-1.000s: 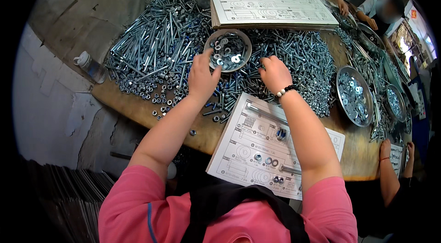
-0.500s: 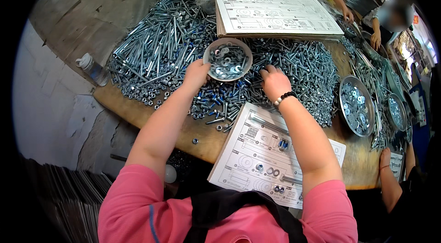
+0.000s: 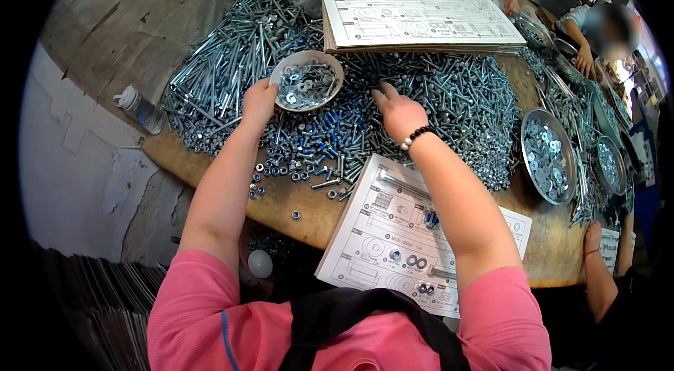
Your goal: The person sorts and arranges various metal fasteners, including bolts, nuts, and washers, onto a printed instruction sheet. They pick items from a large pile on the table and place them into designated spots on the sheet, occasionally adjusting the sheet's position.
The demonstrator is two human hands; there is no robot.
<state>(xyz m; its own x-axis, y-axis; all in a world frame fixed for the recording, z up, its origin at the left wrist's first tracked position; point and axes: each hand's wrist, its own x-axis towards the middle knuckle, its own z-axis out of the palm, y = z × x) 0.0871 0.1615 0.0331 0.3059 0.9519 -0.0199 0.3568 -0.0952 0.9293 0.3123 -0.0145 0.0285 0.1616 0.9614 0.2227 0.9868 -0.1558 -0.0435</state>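
My left hand (image 3: 260, 99) grips the rim of a pale bowl (image 3: 303, 56) full of flat metal washers (image 3: 307, 83), held above the pile of bolts. Over the heap of short bolts (image 3: 456, 94), my right hand (image 3: 401, 115) reaches with its fingers apart, and nothing shows in it. A beaded bracelet (image 3: 417, 136) circles that wrist. Below my right forearm lies a printed sheet (image 3: 354, 248) with several nuts, washers and bolts set on it. Loose nuts and blue-marked bolts (image 3: 326, 136) are scattered between bowl and sheet.
A thick stack of printed sheets (image 3: 421, 13) rests beyond the bolts. Long bolts (image 3: 232, 55) are heaped at left near a clear bottle (image 3: 140, 110). Metal bowls of washers (image 3: 547, 157) stand at right, where other people's hands (image 3: 584, 61) are at work.
My left hand has carried the bowl to the left, uncovering more blue-marked bolts. My right hand has shifted left and slightly away from me over the bolts.
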